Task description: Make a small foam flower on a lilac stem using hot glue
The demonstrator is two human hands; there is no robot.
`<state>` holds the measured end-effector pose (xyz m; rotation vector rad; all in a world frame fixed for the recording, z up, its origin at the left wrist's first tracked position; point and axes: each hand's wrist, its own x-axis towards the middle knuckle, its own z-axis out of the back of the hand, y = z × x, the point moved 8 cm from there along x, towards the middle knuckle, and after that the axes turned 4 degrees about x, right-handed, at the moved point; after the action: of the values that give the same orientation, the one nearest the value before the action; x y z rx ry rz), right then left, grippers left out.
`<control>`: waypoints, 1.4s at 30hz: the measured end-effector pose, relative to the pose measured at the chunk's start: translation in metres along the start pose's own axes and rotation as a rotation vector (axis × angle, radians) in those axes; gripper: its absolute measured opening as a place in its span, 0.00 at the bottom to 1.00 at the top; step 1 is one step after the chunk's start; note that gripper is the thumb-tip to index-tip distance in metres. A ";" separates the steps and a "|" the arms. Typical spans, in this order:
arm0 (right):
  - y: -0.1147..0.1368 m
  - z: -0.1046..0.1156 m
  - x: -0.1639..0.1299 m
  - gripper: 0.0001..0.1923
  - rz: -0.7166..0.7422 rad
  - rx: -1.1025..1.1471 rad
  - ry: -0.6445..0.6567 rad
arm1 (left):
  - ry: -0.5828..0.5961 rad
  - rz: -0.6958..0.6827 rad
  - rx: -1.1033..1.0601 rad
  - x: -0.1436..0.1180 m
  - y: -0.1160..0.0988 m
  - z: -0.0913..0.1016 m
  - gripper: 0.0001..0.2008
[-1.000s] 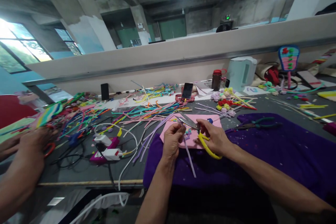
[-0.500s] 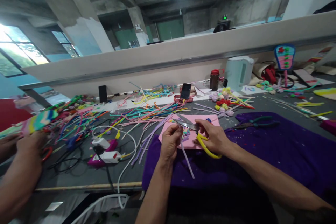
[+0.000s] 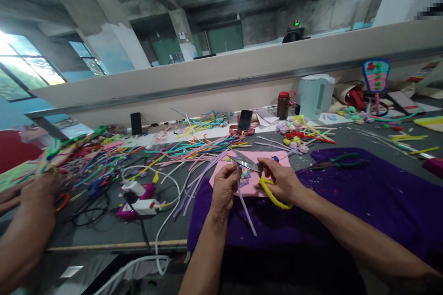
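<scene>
My left hand (image 3: 224, 186) is closed in a pinch on a lilac pipe cleaner (image 3: 247, 214), whose long end hangs down over the purple cloth (image 3: 221, 226). In my right hand (image 3: 278, 177) is a pair of scissors (image 3: 275, 196) with yellow-wrapped handles. Its blades are spread and point left, just above my left fingertips. Beneath both hands lies a pink sheet (image 3: 284, 159) with small pastel clippings (image 3: 245, 176) on it, partly covered by my fingers. Whether the blades touch the pipe cleaner I cannot tell.
Left of my hands are loose lilac pipe cleaners (image 3: 199, 184) and a power strip (image 3: 128, 212) with white cables. Pliers (image 3: 334, 162) rest on the cloth at right. Behind stand a phone (image 3: 245, 120), a bottle (image 3: 283, 105) and a kettle (image 3: 313, 97). A co-worker's hands (image 3: 38, 189) work at far left.
My hands, the scissors and the lilac pipe cleaner have hardly moved. At far left, the co-worker has turned the striped colourful piece to a steeper angle.
</scene>
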<state>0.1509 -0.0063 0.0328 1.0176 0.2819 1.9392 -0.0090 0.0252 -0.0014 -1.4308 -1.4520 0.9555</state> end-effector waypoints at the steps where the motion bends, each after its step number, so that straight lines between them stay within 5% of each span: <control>1: -0.001 -0.001 0.000 0.33 -0.003 0.001 0.007 | -0.002 -0.001 0.003 0.000 0.000 0.000 0.11; 35: -0.005 -0.006 -0.004 0.30 0.067 -0.026 0.036 | -0.007 0.010 0.026 0.000 -0.001 0.002 0.12; 42: -0.005 0.001 -0.002 0.29 -0.028 0.163 0.010 | -0.003 0.039 -0.006 -0.001 -0.004 0.001 0.14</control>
<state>0.1551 -0.0056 0.0296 1.1033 0.4632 1.9200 -0.0116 0.0237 0.0017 -1.4671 -1.4354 0.9787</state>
